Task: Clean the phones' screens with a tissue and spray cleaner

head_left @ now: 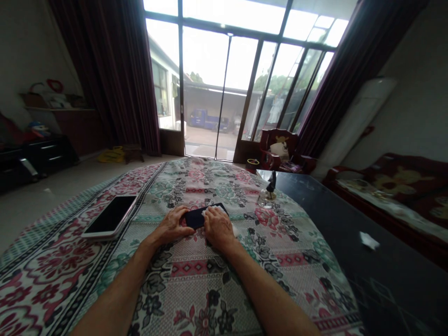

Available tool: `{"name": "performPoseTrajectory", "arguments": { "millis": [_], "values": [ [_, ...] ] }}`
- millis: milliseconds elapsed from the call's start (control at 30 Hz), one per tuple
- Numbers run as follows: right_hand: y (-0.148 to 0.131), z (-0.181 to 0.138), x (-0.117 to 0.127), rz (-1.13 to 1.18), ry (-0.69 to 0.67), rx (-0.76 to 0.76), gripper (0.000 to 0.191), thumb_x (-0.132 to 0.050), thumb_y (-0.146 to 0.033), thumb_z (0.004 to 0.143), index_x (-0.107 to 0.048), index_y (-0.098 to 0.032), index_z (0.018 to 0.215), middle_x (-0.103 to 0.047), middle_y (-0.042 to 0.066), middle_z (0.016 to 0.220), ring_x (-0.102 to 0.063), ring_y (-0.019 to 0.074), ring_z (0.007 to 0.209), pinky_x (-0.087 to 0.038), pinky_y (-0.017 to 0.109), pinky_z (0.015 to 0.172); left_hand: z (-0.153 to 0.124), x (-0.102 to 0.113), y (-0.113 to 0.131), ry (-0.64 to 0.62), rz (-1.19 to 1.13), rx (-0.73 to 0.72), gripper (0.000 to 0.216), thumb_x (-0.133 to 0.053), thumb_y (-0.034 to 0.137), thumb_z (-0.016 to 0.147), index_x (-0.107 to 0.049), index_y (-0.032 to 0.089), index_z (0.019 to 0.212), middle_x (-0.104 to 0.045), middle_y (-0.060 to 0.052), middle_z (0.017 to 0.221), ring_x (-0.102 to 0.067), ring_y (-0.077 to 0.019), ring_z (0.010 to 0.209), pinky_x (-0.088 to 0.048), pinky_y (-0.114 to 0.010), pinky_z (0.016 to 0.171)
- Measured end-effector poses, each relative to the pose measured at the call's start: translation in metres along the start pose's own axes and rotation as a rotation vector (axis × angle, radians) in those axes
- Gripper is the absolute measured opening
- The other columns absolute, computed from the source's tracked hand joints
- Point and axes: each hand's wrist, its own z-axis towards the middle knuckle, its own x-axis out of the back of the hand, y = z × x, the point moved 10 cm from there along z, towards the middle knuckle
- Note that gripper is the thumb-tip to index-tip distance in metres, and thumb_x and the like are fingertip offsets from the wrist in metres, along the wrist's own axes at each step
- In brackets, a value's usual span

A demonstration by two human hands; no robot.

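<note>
A small dark phone [196, 216] lies on a flowered cloth [196, 275] in front of me. My left hand [173, 226] grips the phone's left end, fingers curled over its edge. My right hand [217, 227] presses a white wipe [214, 211] onto the phone's right part, fingers closed on the wipe. A larger tablet [111, 215] with a dark screen and white edge lies flat on the cloth to the left, apart from both hands.
A small glass bottle with a dark top [269, 192] stands at the cloth's far right edge. To the right runs a dark glossy table [350, 233] with a white scrap [369, 241]. A red sofa [395, 186], chair, curtains and big window lie beyond.
</note>
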Motion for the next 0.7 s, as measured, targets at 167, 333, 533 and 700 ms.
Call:
{"name": "performPoseTrajectory", "arguments": {
  "millis": [167,333,533,700],
  "values": [
    [0.035,0.004,0.010,-0.079,0.058,-0.144,0.036,-0.034,-0.027,0.098,-0.064,-0.018,0.114,-0.056,0.010,0.134,-0.046,0.0269,0.123,-0.033,0.041,0.100,-0.001,0.003,0.004,-0.010,0.012,0.004,0.056,-0.071,0.043,0.065,-0.060,0.018,0.113,-0.057,-0.012,0.128,-0.053,-0.0303,0.120,-0.039,-0.041,0.105],
    [0.002,-0.006,0.009,-0.067,0.086,-0.006,0.032,-0.036,-0.026,0.096,-0.065,-0.018,0.108,-0.059,0.009,0.129,-0.047,0.0253,0.120,-0.032,0.039,0.100,-0.002,0.000,0.001,-0.028,0.017,-0.016,0.057,-0.070,0.042,0.066,-0.059,0.017,0.116,-0.056,-0.012,0.131,-0.051,-0.0302,0.123,-0.038,-0.040,0.106],
    [-0.050,-0.020,0.001,0.032,0.027,0.245,0.025,-0.043,-0.026,0.093,-0.067,-0.021,0.095,-0.064,0.005,0.114,-0.051,0.0209,0.109,-0.036,0.034,0.096,-0.002,-0.003,-0.009,-0.076,-0.003,0.017,0.064,-0.071,0.038,0.062,-0.056,0.017,0.122,-0.051,-0.014,0.138,-0.045,-0.0316,0.130,-0.033,-0.042,0.111],
    [-0.013,-0.005,0.008,-0.006,0.065,0.069,0.030,-0.038,-0.027,0.096,-0.066,-0.022,0.106,-0.062,0.005,0.125,-0.050,0.0231,0.115,-0.034,0.037,0.098,-0.003,-0.002,-0.006,-0.069,-0.024,-0.005,0.061,-0.071,0.039,0.063,-0.058,0.017,0.119,-0.054,-0.014,0.135,-0.048,-0.0313,0.127,-0.034,-0.043,0.109]
  ]
}}
